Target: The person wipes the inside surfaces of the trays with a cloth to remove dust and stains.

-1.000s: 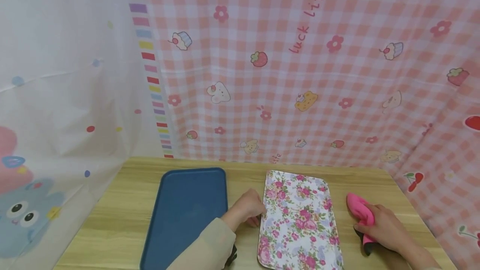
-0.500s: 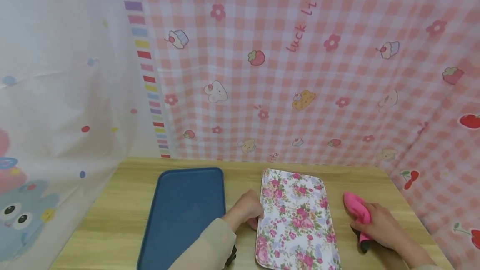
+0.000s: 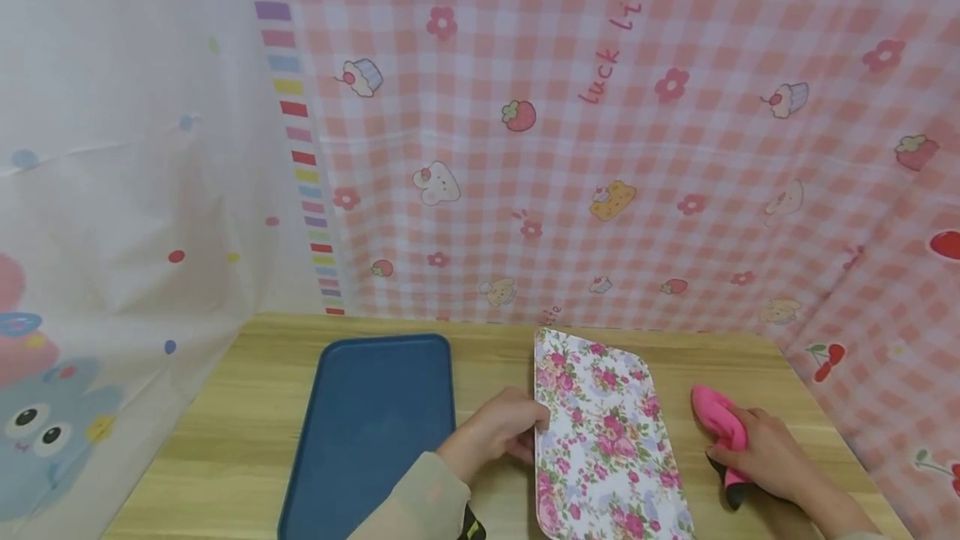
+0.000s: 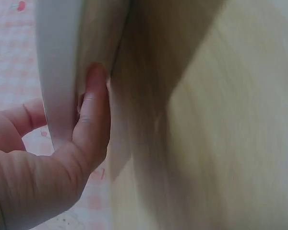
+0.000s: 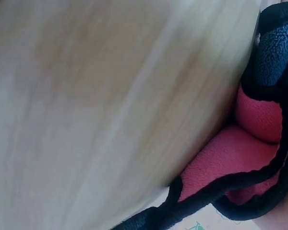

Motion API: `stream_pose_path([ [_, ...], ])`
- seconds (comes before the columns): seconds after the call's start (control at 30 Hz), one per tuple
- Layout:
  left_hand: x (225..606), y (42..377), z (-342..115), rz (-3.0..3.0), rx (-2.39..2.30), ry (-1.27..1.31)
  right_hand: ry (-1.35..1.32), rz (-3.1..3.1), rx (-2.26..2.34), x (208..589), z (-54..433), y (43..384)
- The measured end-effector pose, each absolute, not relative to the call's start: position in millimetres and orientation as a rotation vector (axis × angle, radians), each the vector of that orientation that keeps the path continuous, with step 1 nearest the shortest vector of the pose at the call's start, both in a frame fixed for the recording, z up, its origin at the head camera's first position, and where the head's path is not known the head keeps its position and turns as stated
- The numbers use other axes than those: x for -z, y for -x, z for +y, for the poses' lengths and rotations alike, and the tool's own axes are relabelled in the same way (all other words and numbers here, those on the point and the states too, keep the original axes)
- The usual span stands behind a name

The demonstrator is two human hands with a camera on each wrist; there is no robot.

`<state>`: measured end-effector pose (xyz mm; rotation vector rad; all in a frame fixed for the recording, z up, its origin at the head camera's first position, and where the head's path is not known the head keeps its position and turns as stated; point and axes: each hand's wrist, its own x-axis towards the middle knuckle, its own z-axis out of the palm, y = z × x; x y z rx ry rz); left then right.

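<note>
1 edge has just come up: at lower centre of the head view, the left hand pinches the left side of the floral tray, which lay nearly flat 0.5 s ago and now tilts, that side clear of the table. The left wrist view shows fingers on both faces of the edge and shadow on the wood. For the work in hand, I judge the hand now bears part of the tray's weight; whether its right side rests on the table, I cannot tell. At lower right, the right hand grips a bunched pink cloth with dark trim, its place little changed.

Around these, a white curtain fills the left, a blue tray lies at lower left, and a pink checked curtain covers upper centre and right. The left sleeve hides the blue tray's lower right part; the bottom border cuts off both trays. The right hand covers some of the cloth.
</note>
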<state>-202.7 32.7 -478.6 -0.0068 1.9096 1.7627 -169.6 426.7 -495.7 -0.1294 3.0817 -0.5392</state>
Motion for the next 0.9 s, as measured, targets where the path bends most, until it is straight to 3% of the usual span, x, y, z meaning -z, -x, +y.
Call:
stream_pose_path([
  [0.3,481,193,39,1.606,-1.997,-0.026,0.124,3.02,0.57,493,424,171],
  [0.9,491,190,32,1.609,-2.154,0.019,0.117,3.177,0.691,477,418,166],
])
